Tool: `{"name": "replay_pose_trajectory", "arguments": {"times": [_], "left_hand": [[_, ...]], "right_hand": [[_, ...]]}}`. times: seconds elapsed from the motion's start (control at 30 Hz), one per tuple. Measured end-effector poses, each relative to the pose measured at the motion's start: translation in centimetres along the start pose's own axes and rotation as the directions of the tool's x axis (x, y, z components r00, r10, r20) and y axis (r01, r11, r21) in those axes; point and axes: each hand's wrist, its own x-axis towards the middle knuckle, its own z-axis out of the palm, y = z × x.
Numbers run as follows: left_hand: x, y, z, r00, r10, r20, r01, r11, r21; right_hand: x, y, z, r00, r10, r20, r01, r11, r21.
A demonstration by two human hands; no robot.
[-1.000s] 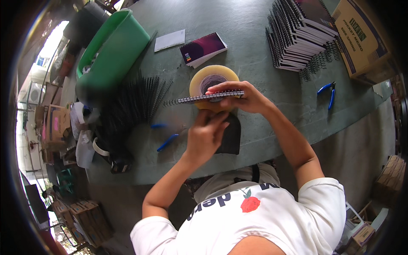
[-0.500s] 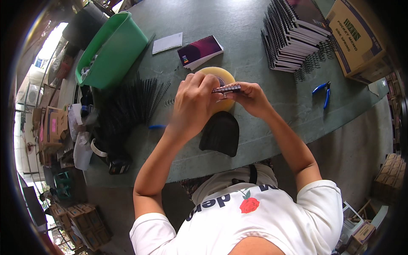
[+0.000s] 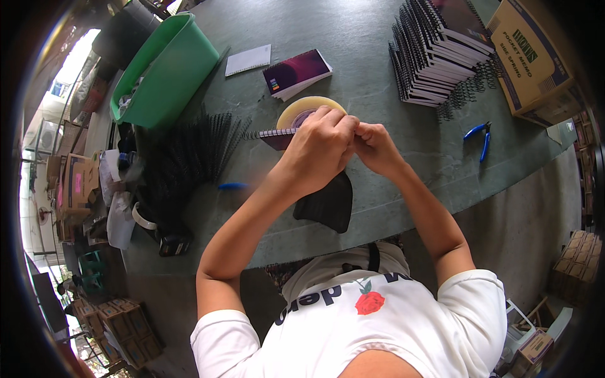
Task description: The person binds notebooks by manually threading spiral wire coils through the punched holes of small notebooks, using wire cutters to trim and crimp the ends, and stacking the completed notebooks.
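Note:
A small notebook [image 3: 275, 140] is held on edge above the table, its dark cover partly showing and a black spiral coil [image 3: 251, 135] sticking out past its left end. My left hand [image 3: 320, 148] is closed over its middle and hides much of it. Close beside, my right hand [image 3: 377, 146] has its fingers pinched at the notebook's right end, touching or nearly touching my left fingers. What the right fingertips grip is mostly hidden. Behind the hands lies a large roll of yellowish tape [image 3: 291, 114]. Below them is a curved black pad [image 3: 329, 203].
Loose black coils [image 3: 211, 142] lie at left, near a green bin [image 3: 179, 75]. A purple notebook [image 3: 296, 72] and white pad [image 3: 248, 60] lie behind. Right are stacked spiral notebooks [image 3: 428, 69], a carton [image 3: 535, 63] and blue-handled pliers [image 3: 484, 142]. Another blue handle [image 3: 232, 186] shows near my left forearm.
My left hand has moved right, up against my right hand. The notebook has shifted left between them, so its left end and protruding coil now show.

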Motion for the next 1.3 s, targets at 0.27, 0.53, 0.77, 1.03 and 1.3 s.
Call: {"name": "replay_pose_trajectory", "arguments": {"times": [0.27,0.53,0.77,1.03,1.3], "left_hand": [[-0.1,0.0,0.1,0.994,-0.107,-0.024,0.109,0.989,0.104],[-11.4,-2.6,-10.1,0.769,-0.57,0.291,0.44,0.801,0.406],[-18.2,-2.3,-6.9,0.761,-0.565,0.318,0.385,0.789,0.479],[-15.4,-1.0,-6.5,0.597,-0.8,0.067,0.769,0.546,-0.333],[-18.1,-3.7,-1.8,0.813,-0.555,-0.177,0.575,0.714,0.401]], "right_hand": [[0.3,-1.1,0.6,0.999,0.016,-0.033,-0.025,0.964,-0.266],[3.7,-5.5,-2.4,0.961,-0.203,0.186,0.231,0.962,-0.144],[6.0,-9.2,0.7,0.896,-0.022,0.443,0.332,0.697,-0.636],[7.3,-10.6,2.5,0.863,0.125,0.489,0.321,0.612,-0.723],[6.5,-10.4,-0.2,0.929,0.13,0.347,0.222,0.554,-0.802]]}}
